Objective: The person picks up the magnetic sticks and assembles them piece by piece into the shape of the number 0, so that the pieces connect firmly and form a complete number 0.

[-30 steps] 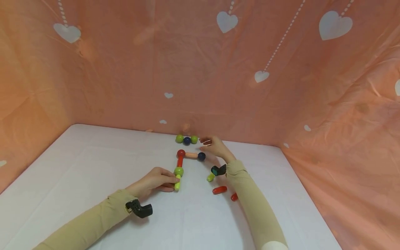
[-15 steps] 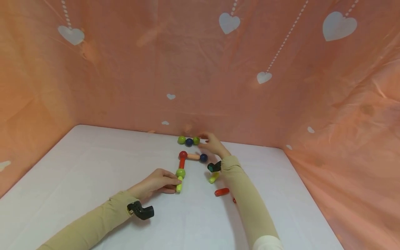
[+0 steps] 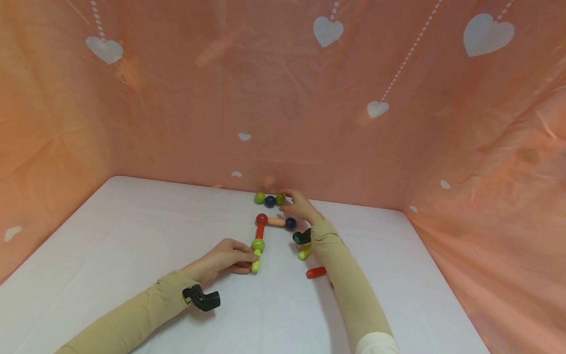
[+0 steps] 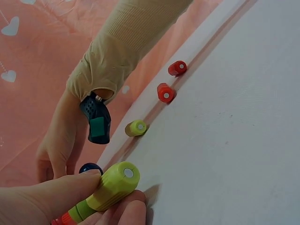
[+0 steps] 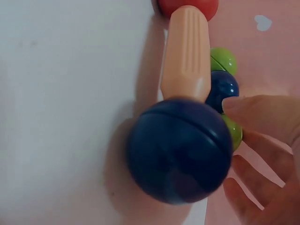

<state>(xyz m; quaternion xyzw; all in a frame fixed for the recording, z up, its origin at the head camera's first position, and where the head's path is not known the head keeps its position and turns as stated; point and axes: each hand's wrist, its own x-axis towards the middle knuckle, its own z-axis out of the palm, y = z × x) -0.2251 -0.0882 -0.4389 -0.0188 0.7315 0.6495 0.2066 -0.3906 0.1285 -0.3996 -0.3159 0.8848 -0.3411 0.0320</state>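
Note:
In the head view my left hand (image 3: 226, 256) pinches a yellow-green magnetic rod (image 3: 255, 265) between thumb and fingers. That rod joins a green ball (image 3: 258, 245), then a red rod (image 3: 260, 231) and a red ball (image 3: 262, 219). From the red ball a peach rod (image 5: 186, 56) runs right to a dark blue ball (image 5: 180, 150). My right hand (image 3: 300, 205) reaches to the back, thumb and fingers around a green ball (image 3: 280, 199). This ball ends a short row with a blue ball (image 3: 270, 201) and another green ball (image 3: 259, 197).
Right of the joined pieces lie a loose yellow-green rod (image 4: 136, 127) and two red rods (image 4: 165, 93), partly under the right forearm in the head view. The white table (image 3: 177, 216) ends at a pink curtain (image 3: 199, 123) with hearts behind the balls.
My right hand has moved left and closed in on the right green ball of the back row. The left hand keeps its pinch; the view has shifted slightly.

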